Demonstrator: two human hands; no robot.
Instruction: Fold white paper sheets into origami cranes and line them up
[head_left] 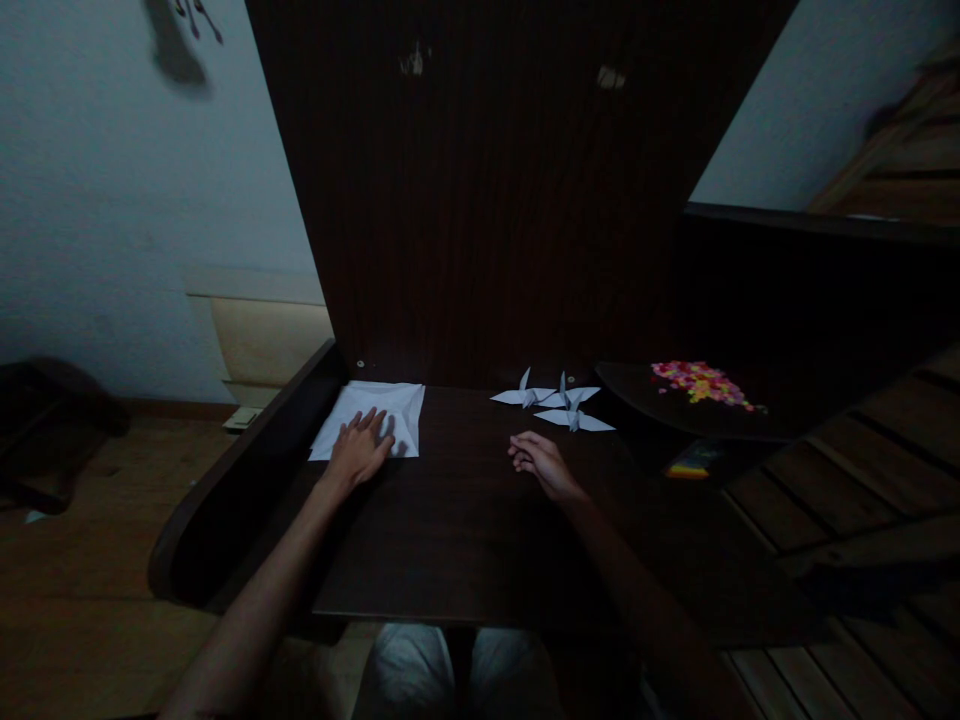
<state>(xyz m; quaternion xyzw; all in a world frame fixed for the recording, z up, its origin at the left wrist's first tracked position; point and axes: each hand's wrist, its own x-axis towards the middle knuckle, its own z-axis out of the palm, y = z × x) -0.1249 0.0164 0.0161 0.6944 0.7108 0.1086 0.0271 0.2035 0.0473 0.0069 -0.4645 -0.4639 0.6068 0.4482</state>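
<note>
My left hand lies with its fingers spread over a stack of white square paper sheets at the left of the dark wooden desk. Toward the middle, my right hand hovers near or rests on the desk with its fingers loosely curled in, and nothing shows in them. Just beyond it stand three folded white paper cranes, grouped close together near the back panel. The right hand is apart from them.
On the right, a dark shelf holds a heap of small pink, red and yellow pieces. Below it is a rainbow-coloured item. A raised dark side board bounds the desk's left. A tall dark panel rises behind.
</note>
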